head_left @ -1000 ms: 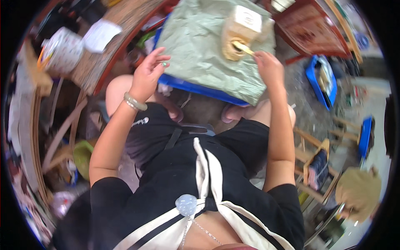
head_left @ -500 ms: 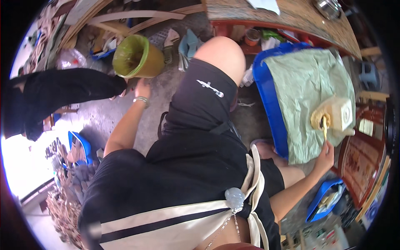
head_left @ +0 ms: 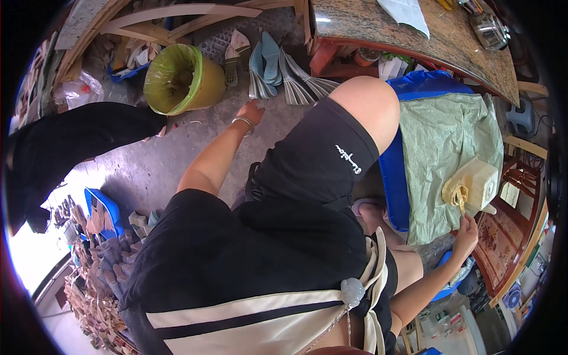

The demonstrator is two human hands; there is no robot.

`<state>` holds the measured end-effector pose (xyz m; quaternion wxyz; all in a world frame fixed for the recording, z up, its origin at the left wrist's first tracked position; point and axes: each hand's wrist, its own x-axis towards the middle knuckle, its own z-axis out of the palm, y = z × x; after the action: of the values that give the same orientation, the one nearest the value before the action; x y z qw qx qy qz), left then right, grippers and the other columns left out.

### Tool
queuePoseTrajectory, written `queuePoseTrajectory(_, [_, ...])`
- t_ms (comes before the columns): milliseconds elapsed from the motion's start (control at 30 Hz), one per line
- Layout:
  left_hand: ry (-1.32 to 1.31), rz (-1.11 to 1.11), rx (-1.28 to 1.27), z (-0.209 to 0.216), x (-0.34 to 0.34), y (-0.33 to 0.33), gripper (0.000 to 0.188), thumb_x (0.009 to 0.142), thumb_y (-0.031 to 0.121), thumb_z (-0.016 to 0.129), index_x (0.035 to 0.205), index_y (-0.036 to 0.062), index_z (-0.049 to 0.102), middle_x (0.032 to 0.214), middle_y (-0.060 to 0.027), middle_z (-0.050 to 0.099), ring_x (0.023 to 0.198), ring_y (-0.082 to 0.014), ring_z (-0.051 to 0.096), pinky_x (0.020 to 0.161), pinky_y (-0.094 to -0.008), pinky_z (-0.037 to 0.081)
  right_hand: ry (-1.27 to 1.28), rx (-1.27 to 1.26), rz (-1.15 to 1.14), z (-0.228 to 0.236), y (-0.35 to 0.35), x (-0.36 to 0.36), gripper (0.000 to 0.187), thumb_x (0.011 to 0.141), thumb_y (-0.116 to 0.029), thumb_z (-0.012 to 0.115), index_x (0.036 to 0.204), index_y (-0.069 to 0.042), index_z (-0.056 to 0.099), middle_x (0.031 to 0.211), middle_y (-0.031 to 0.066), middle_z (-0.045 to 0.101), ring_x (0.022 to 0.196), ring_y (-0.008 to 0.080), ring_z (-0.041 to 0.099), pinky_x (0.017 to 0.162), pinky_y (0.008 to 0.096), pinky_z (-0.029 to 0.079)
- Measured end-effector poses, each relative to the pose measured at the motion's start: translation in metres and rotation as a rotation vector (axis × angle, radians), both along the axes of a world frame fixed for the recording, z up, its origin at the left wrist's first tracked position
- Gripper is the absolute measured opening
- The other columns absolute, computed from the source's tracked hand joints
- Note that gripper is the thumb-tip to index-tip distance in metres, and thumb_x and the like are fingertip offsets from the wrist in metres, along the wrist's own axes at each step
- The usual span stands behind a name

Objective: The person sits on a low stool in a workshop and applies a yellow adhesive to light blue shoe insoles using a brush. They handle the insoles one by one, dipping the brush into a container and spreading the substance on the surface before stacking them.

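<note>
Yr R hand (head_left: 466,234) pinches the pale stick (head_left: 461,207), other end at the mouth of the plastic container (head_left: 481,181) on the green sheet (head_left: 435,148). Yr L hand (head_left: 251,111)'s nr the blue soles (head_left: 271,56), fingers part-curled; can't tell if it's got anything

Two bare hands: one left hand (head_left: 251,111), one right hand (head_left: 466,235). One pale plastic jug (head_left: 482,178), one yellow stick (head_left: 462,207). One green sheet (head_left: 432,142), one big blue tray (head_left: 394,189). One desk (head_left: 364,25), one metal pot (head_left: 490,32). One lined bin (head_left: 213,84). One stool (head_left: 520,116). One other person (head_left: 77,131), in black. Brown pieces (head_left: 97,299) heaped, too many to count.
</note>
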<state>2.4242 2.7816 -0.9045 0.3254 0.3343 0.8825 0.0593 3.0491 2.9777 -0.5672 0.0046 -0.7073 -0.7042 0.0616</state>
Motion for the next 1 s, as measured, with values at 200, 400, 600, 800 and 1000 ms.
queuePoseTrajectory(200, [0.085,-0.355,-0.051,-0.074,-0.023,-0.001,0.052,0.085,0.034,0.058,0.130,0.0092,0.049,0.128,-0.0173,0.053,0.118,-0.0332,0.051,0.100,-0.0396,0.042,0.083,-0.055,-0.128,-0.002,0.009,0.005,0.036,0.084,-0.016,0.065,0.119,-0.008,0.063,0.084,0.0095,0.064,0.075,0.0186,0.059,0.072,0.0327,0.048])
queuePoseTrajectory(400, [-0.137,0.263,-0.037,-0.051,-0.021,0.026,0.062,0.084,0.035,0.061,0.136,0.0083,0.042,0.135,-0.0232,0.045,0.125,-0.0338,0.046,0.103,-0.0395,0.040,0.125,-0.131,-0.165,-0.002,-0.005,0.022,0.051,0.082,-0.010,0.068,0.131,-0.012,0.054,0.085,0.0055,0.064,0.064,0.0110,0.053,0.060,0.0277,0.046])
queuePoseTrajectory(600, [0.100,0.486,-0.034,-0.076,-0.070,0.028,0.065,0.082,0.035,0.063,0.136,0.0051,0.040,0.137,-0.0255,0.042,0.126,-0.0364,0.044,0.105,-0.0399,0.039,0.131,-0.187,-0.192,-0.010,-0.008,0.023,0.059,0.082,-0.008,0.068,0.137,-0.011,0.046,0.086,0.0042,0.061,0.065,0.0091,0.051,0.060,0.0244,0.044])
queuePoseTrajectory(800, [0.203,0.376,0.138,-0.094,-0.108,0.058,0.054,0.082,0.031,0.062,0.128,0.0066,0.050,0.127,-0.0191,0.053,0.119,-0.0322,0.051,0.100,-0.0391,0.042,0.186,-0.267,-0.289,-0.015,-0.014,0.023,0.061,0.084,-0.011,0.068,0.139,-0.011,0.043,0.093,0.0058,0.059,0.069,0.0085,0.050,0.060,0.0230,0.043])
queuePoseTrajectory(1000, [-0.178,0.219,0.335,-0.048,-0.046,0.154,0.049,0.082,0.038,0.061,0.111,-0.0006,0.059,0.118,-0.0178,0.060,0.117,-0.0324,0.053,0.099,-0.0382,0.041,-0.051,0.020,-0.242,0.023,-0.016,-0.003,0.046,0.088,-0.026,0.065,0.129,-0.008,0.055,0.121,0.0131,0.061,0.104,0.0215,0.061,0.087,0.0332,0.047])
